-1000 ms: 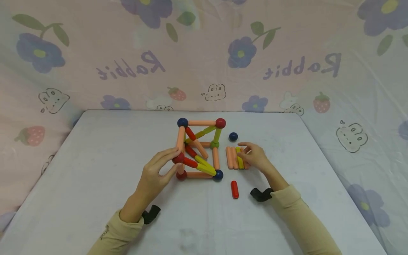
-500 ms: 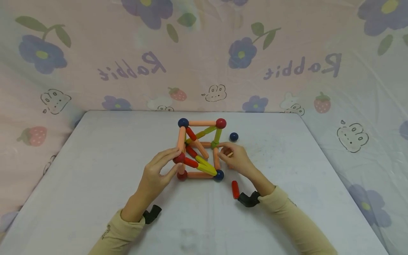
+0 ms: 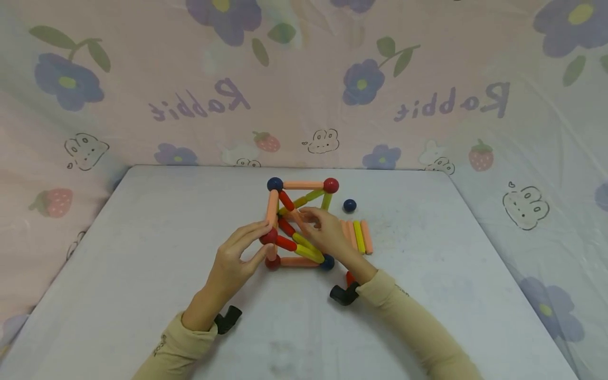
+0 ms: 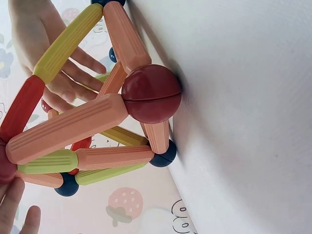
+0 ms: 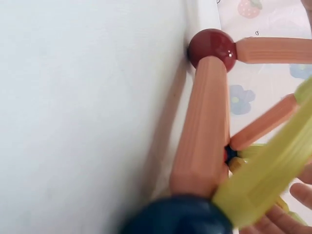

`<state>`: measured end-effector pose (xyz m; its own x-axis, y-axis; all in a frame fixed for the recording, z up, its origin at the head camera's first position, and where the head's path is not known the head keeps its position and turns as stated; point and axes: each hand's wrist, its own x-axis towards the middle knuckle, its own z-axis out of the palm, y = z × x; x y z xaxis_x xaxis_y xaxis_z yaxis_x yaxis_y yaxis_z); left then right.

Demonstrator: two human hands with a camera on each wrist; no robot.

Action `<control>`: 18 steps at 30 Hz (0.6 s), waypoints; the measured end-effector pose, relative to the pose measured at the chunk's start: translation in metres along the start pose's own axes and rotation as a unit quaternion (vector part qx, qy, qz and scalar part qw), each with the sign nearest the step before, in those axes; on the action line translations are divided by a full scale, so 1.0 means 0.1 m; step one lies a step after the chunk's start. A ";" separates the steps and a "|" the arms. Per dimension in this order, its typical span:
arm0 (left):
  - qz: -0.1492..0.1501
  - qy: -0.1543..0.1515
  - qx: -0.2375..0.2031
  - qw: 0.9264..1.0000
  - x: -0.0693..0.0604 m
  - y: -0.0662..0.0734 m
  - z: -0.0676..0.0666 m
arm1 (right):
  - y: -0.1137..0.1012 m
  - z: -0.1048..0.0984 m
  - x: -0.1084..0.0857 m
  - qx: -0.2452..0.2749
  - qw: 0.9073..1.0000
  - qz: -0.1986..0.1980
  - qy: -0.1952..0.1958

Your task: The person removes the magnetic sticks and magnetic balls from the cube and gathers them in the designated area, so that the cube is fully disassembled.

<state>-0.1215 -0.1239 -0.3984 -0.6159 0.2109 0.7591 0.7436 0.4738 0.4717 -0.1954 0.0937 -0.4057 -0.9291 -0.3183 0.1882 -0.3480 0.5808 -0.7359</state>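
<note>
A frame of magnetic building sticks and balls stands on the table in the head view, with an orange rod (image 3: 299,262) along its front base. My left hand (image 3: 235,253) holds the red ball (image 3: 268,237) at its upper front-left corner between thumb and fingers. Inside the frame, an orange stick (image 3: 296,217) slants down from a red stick (image 3: 286,200). Close by it is my right hand (image 3: 328,232), its fingers loosely spread in the left wrist view; whether they touch it is unclear. The right wrist view shows a yellow stick (image 5: 265,170) and blue ball (image 5: 180,217) nearby.
Right of the frame lie a loose blue ball (image 3: 349,206) and a row of orange sticks (image 3: 367,237) with a yellow stick (image 3: 359,237). A red stick (image 3: 350,277) is partly hidden by the right wrist. A patterned curtain (image 3: 304,79) hangs behind the table (image 3: 427,221).
My right hand has moved left from above the loose stick row, past the frame's right side, to the slanting orange stick. My left hand stays on the red ball.
</note>
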 end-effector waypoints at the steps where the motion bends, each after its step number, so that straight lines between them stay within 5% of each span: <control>1: 0.001 0.000 0.001 1.000 0.00 0.00 0.00 | 0.00 0.02 0.02 0.002 1.000 -0.001 0.003; 18: -0.009 -0.008 0.007 1.000 0.00 0.02 0.00 | 0.04 0.15 0.12 0.052 0.999 0.009 -0.007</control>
<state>-0.1196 -0.1229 -0.3973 -0.6330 0.2153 0.7436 0.7289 0.4896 0.4786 -0.2060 0.0809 -0.4162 -0.9328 -0.3200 0.1657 -0.3160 0.5055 -0.8029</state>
